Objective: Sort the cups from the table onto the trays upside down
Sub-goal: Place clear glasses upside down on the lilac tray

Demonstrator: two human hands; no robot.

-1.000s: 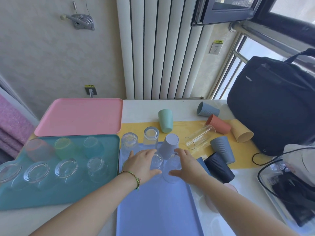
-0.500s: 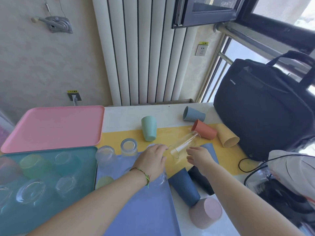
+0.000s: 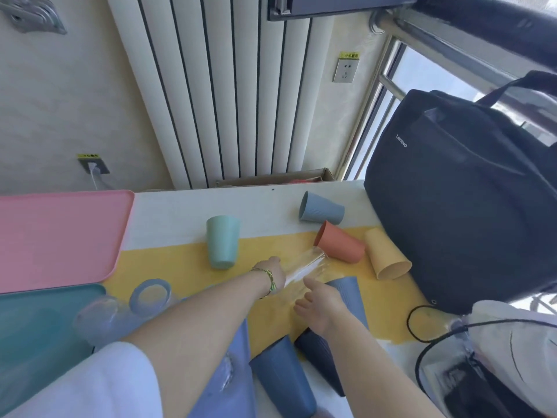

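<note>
A tall clear glass (image 3: 307,265) lies on its side on the yellow mat (image 3: 180,260). My left hand (image 3: 271,274) is closed around its near end. My right hand (image 3: 321,303) hovers just in front of it with fingers apart, the forefinger by the glass, above a grey-blue cup (image 3: 351,292). Around them lie a mint cup (image 3: 222,241), a pale blue cup (image 3: 321,208), a terracotta cup (image 3: 339,245) and a yellow cup (image 3: 387,257). A blue cup (image 3: 283,378) and a dark navy cup (image 3: 319,362) lie nearer. Upturned glasses (image 3: 150,294) stand at the far end of the periwinkle tray (image 3: 238,372).
A bare pink tray (image 3: 60,236) sits at the far left, a teal tray (image 3: 30,327) in front of it. A black laptop bag (image 3: 467,206) blocks the right side, with a white bag and cable (image 3: 497,351) below it. A radiator stands behind the table.
Both hands left the glasses on the periwinkle tray and reached forward and right. My left hand has taken hold of the lying clear glass; the view swung right.
</note>
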